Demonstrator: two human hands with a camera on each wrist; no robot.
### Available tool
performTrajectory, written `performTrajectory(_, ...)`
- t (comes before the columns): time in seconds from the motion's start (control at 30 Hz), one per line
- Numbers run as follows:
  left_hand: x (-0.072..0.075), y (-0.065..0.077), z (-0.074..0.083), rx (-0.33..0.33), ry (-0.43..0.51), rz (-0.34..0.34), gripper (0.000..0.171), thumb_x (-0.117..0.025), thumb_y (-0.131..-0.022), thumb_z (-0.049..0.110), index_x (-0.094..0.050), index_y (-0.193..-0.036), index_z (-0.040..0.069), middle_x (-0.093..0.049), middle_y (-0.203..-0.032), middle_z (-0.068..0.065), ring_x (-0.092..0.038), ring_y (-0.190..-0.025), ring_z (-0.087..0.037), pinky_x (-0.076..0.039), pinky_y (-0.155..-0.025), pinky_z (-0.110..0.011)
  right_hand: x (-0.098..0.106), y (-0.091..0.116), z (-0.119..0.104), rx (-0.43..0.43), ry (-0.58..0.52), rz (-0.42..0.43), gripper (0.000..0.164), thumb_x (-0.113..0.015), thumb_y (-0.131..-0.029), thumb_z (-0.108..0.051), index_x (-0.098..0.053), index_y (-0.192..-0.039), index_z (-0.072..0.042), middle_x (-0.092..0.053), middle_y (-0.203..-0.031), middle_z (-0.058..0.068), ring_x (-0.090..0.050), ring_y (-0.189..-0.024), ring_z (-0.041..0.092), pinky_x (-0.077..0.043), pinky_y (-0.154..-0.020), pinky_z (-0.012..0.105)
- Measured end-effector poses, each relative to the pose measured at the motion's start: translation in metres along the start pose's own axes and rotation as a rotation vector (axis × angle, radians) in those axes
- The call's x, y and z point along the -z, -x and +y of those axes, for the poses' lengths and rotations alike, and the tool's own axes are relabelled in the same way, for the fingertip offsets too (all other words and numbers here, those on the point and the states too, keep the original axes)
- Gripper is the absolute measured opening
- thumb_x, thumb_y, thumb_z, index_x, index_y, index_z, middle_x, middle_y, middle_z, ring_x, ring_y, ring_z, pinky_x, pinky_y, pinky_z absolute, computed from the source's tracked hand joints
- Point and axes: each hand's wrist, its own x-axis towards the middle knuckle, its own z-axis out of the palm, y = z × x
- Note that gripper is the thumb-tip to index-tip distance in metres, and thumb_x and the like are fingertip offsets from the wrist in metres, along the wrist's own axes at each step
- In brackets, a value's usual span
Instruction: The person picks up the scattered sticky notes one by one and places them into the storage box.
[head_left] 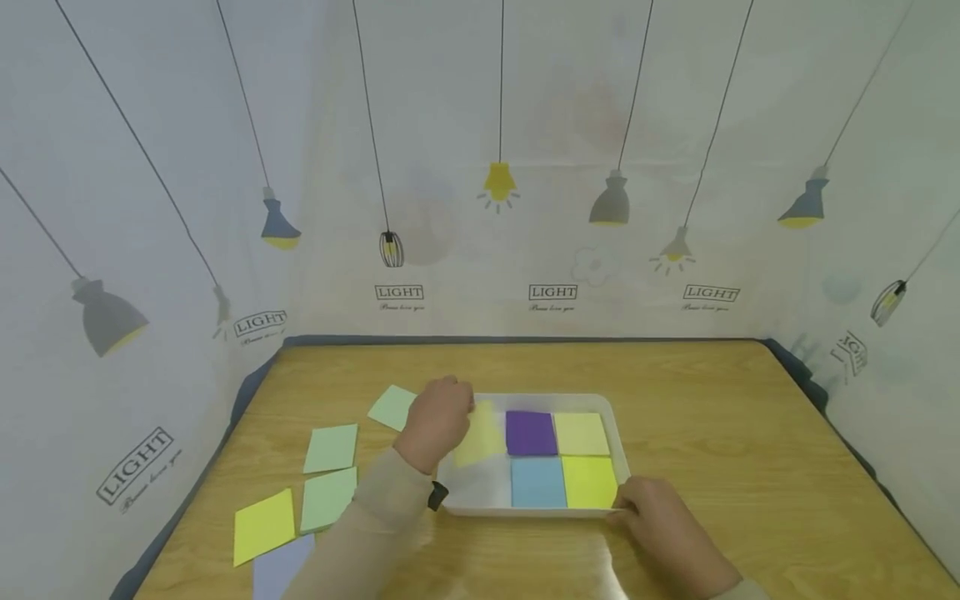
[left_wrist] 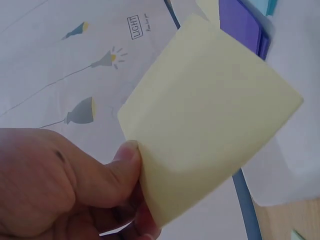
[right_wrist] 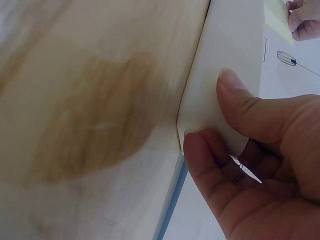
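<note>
On a wood-grained desk [head_left: 720, 433], toward its near left corner, lies a bright yellow paper square [head_left: 264, 527], with a lavender paper square [head_left: 279, 568] just beside it, nearer the front and partly hidden by the sleeve. To their right, two pale green paper squares [head_left: 331, 448] lie one behind the other; a third pale green paper square [head_left: 392, 407] lies farther toward the desk's far edge, partly behind the left hand [head_left: 435, 425]. That hand pinches one edge of a pale yellow paper square [left_wrist: 210, 120], thumb on its face and fingers behind, above the far left corner of a shallow white rectangular tray [head_left: 480, 490]; whether the paper touches the tray I cannot tell. In the tray's middle, a purple square [head_left: 531, 433] lies toward its far edge and a light blue square [head_left: 537, 483] toward its near edge. Along its right edge, a pale yellow square [head_left: 582, 434] lies behind a vivid yellow square [head_left: 589, 482]. The right hand [head_left: 663, 521], its thumb and bent fingers nearly closed, grips the tray's near right corner.
</note>
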Motion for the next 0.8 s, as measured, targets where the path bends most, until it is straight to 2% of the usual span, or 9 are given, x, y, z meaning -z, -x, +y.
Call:
performTrajectory(0.23,-0.008,-0.009,0.018,-0.04,0.006,-0.024,0.009,-0.067,-0.096,0.011,-0.073,-0.101,0.006,-0.065,-0.094,-0.006,-0.063,-0.088,-0.023,-0.057,-0.069,-0.035,-0.002,0.002,0.001,0.016,0.019,0.036,0.017,-0.076,-0.084,-0.009,-0.065,-0.072,-0.014,-0.06,-0.07,-0.007,-0.051,-0.066,0.005,-0.046,-0.062,0.021)
performTrajectory(0.43,-0.01,-0.016,0.03,-0.06,0.044,-0.085,0.011,-0.065,-0.098,0.012,-0.072,-0.104,0.006,-0.067,-0.099,-0.006,-0.063,-0.092,-0.022,-0.058,-0.075,-0.036,-0.001,0.003,-0.001,-0.002,0.017,0.041,0.017,-0.077,-0.083,-0.008,-0.065,-0.072,-0.013,-0.06,-0.07,-0.006,-0.053,-0.067,0.007,-0.047,-0.062,0.021)
performTrajectory(0.63,-0.017,-0.026,0.039,-0.063,0.105,-0.155,0.011,-0.06,-0.101,0.012,-0.07,-0.104,0.008,-0.064,-0.098,-0.003,-0.056,-0.087,-0.015,-0.053,-0.073,-0.03,-0.001,0.001,-0.002,-0.008,0.034,0.045,0.017,-0.078,-0.083,-0.009,-0.066,-0.072,-0.013,-0.061,-0.069,-0.006,-0.052,-0.067,0.007,-0.046,-0.061,0.022)
performTrajectory(0.8,-0.026,-0.035,0.047,-0.083,0.11,-0.173,0.013,-0.058,-0.102,0.013,-0.07,-0.106,0.009,-0.063,-0.098,-0.001,-0.052,-0.084,-0.013,-0.05,-0.072,-0.027,-0.001,0.002,-0.003,0.01,0.036,0.045,0.017,-0.079,-0.082,-0.009,-0.066,-0.072,-0.013,-0.062,-0.069,-0.006,-0.052,-0.066,0.006,-0.046,-0.061,0.021)
